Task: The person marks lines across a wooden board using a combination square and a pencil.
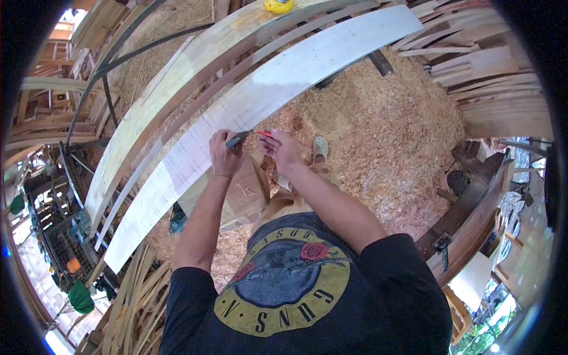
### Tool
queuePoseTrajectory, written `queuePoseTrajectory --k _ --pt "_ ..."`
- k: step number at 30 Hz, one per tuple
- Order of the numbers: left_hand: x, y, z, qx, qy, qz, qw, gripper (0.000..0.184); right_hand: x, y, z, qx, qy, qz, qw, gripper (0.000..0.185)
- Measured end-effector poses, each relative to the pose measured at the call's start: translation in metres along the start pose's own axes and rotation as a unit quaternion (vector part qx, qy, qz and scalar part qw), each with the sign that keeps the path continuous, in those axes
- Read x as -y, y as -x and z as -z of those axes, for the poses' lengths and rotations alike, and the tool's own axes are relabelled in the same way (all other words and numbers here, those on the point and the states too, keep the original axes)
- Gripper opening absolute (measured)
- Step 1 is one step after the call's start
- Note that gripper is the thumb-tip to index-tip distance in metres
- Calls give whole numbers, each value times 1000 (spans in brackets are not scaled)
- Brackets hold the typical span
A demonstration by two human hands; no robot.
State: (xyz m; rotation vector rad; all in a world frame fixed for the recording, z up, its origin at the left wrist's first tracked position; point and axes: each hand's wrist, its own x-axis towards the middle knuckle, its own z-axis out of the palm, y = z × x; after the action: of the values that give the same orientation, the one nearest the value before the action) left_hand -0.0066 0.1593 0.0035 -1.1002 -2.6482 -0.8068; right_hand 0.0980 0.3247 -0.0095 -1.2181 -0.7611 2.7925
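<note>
Both pinching | left hand (225, 157): dark tool (238, 139) (unclear) | right hand (284, 151): red stick (264, 134), part hidden

And here's the floor (384, 136), buried in a thick spread of tan wood shavings that run right across the middle. Stacks of long boards (500, 77) crowd the upper right, thin wood strips (127, 302) bunch at the lower left, and over at the lower right, daylight and green leaves (491, 334) show bright along the edge!
</note>
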Motion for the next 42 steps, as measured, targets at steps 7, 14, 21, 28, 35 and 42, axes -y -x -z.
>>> queuePoseTrajectory --k 7,14,21,28,35,42 --pt "2 0 1 8 12 -15 1000 19 36 25 49 37 -42 9 998 43" --pt "-75 41 28 166 158 -10 973 42 35 27 150 -54 268 154 949 30" --pt "-129 15 47 125 139 -91 978 61 63 54 157 -79 254 71 961 25" --pt "-80 11 9 45 18 -2 999 59 55 71 78 136 391 43 909 38" --pt "-60 2 3 67 -41 31 996 53 16 9 88 105 446 -26 889 30" --pt "-56 -7 8 104 -28 33 994 62 23 1 87 91 337 -50 936 29"
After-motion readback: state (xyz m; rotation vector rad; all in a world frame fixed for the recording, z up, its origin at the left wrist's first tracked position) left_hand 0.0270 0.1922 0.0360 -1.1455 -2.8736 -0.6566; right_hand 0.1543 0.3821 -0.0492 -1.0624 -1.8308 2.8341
